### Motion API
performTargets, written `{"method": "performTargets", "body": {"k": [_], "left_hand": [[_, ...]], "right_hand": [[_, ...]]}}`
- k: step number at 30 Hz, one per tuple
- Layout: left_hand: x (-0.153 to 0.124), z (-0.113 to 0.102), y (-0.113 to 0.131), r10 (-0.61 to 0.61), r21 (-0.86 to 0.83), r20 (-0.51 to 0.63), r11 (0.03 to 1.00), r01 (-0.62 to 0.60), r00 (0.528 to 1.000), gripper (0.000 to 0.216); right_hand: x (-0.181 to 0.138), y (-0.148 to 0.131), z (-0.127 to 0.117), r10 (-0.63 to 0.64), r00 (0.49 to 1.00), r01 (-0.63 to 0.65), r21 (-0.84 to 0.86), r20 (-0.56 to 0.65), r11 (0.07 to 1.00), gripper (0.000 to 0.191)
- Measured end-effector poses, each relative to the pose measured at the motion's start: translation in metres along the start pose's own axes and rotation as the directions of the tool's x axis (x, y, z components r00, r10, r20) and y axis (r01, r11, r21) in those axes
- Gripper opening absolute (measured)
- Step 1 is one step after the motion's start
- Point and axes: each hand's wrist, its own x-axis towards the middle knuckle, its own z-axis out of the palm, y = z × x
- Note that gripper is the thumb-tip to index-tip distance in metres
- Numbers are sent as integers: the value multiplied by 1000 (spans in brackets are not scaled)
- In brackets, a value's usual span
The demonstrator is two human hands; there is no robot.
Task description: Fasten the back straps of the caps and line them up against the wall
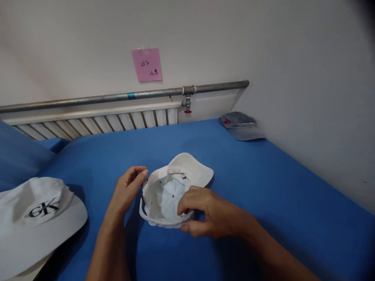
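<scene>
From afar I've R hand pinching the upturned white cap on blue cloth, L hand loosely open beside it; prob. v. light, soft, best held by stiffer brim.

White upturned fabric cap; white brimmed cap with black letters; grey brimmed cap, red emblem; plain blue bench.

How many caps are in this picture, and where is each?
3. An upturned white cap is at the right hand; a gray cap lies far right by the wall; a lettered white cap is cut off at the left edge.
</scene>
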Motion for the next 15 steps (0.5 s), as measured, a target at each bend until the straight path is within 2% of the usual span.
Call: {"method": "performTargets", "body": {"k": [6, 10, 13, 15], "left_hand": [[-1, 0, -1, 70, -5, -58, 997, -71, 996, 35], [-3, -1, -1, 118, -10, -3, 993, -118, 993, 32], [-3, -4, -2, 259, -36, 56, 966, -257, 964, 18], [-3, -5, -3, 312, 0, 108, 949, -314, 944, 18]], "right_hand": [[3, 1, 12, 7, 991, 18, -187, 132, 982, 18], [4, 1, 16, 20, 983, 26, -251, 181, 968, 10], [3, 0, 16, -2, 983, 53, -280, 181, 959, 8], [3, -1, 16, -26, 984, 77, -292, 176, 953, 10]]}}
